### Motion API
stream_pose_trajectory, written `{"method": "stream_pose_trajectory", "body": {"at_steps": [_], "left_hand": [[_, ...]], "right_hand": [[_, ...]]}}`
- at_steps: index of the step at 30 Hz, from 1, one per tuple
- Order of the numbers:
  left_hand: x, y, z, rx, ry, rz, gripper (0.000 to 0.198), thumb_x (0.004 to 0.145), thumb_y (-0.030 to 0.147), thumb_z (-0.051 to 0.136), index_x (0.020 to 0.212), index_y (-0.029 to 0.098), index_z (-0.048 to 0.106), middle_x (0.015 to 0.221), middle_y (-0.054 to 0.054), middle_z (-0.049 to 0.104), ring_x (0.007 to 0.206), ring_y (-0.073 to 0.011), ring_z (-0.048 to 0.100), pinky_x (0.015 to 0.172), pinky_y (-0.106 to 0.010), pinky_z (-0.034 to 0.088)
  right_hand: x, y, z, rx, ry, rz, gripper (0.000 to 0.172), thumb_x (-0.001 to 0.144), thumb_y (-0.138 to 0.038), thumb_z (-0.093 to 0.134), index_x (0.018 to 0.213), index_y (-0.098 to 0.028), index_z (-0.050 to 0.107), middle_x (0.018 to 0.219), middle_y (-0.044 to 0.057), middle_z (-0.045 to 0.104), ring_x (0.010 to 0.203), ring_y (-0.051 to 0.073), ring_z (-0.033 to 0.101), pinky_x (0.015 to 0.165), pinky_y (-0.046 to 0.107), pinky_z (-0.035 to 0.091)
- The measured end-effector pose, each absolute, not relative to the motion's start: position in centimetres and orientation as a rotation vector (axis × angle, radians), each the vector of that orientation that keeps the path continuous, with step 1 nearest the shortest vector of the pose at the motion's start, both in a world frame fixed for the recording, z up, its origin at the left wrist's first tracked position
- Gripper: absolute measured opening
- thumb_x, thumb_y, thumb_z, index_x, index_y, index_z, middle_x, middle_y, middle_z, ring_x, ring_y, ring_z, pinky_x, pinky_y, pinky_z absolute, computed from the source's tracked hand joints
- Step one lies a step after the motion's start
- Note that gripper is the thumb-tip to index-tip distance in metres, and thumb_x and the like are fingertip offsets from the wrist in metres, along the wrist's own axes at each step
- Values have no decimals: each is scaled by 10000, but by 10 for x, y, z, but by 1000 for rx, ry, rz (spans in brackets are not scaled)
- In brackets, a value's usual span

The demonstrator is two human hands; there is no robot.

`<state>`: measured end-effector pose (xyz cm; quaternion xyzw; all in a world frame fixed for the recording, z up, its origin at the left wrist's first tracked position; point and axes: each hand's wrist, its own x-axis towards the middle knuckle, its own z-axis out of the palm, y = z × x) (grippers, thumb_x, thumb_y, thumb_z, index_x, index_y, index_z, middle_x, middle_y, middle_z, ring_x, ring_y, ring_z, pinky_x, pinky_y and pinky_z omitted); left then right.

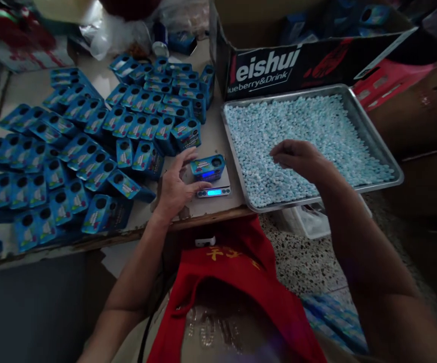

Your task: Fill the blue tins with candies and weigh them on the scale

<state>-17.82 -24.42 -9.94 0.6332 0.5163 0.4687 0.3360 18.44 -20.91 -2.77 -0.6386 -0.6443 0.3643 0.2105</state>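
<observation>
A small blue box (208, 168) with a dark round hole stands on a digital scale (214, 192) with a lit blue display. My left hand (176, 187) is beside them, thumb and fingers spread, the thumb along the scale's front and the fingertips left of the box. Over a metal tray (377, 146) hangs my right hand (299, 157), its fingers curled together; whatever they hold, if anything, is hidden. Pale blue and white pellets (279, 121), like small candies, cover most of the tray's floor.
Several rows of similar blue boxes (86, 151) fill the table to the left. Behind the tray stands a black printed carton (317, 63) with blue boxes inside. A red basket (392, 83) is at its right. Below the tray sits a white plastic container (311, 222).
</observation>
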Motion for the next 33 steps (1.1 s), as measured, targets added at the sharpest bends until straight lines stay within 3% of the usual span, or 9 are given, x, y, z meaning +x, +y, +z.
{"method": "stream_pose_trajectory", "body": {"at_steps": [2,5,9,18,33], "left_hand": [[-189,-250,-95,1641,1405,1236,784,793,470,1076,1461,276,715,1445,-119,797,1409,-333,756,1212,-485,643],[-204,-263,-90,1532,1504,1296,554,903,360,962,1405,273,744,1319,-88,829,1261,-279,807,1140,-434,678],[-205,-284,-85,1518,1508,1298,406,936,326,912,1313,253,782,1205,-68,841,1147,-265,824,1103,-430,700],[-199,-303,-86,1531,1453,1297,381,946,336,921,1298,245,805,1277,-84,834,1196,-287,815,1148,-470,699],[-210,-303,-100,1476,1448,1264,436,911,278,898,1331,239,789,1307,-86,823,1181,-266,808,1142,-446,674]], "right_hand": [[180,-215,-20,-1868,-1968,948,97,888,-161,672,925,-241,714,733,17,675,690,208,597,697,347,431],[164,-223,-7,-1891,-2240,796,146,916,-106,640,914,-238,702,848,69,760,795,247,669,756,358,444],[129,-225,14,-1783,-2398,673,199,944,-71,602,973,-223,727,990,103,819,903,270,719,827,364,465],[70,-204,55,-1389,-2654,451,226,916,-55,597,938,-238,727,1066,81,787,1006,266,714,926,372,490],[47,-204,61,-1407,-2686,507,235,913,-60,651,952,-283,713,1036,46,755,983,268,724,951,430,549]]}}
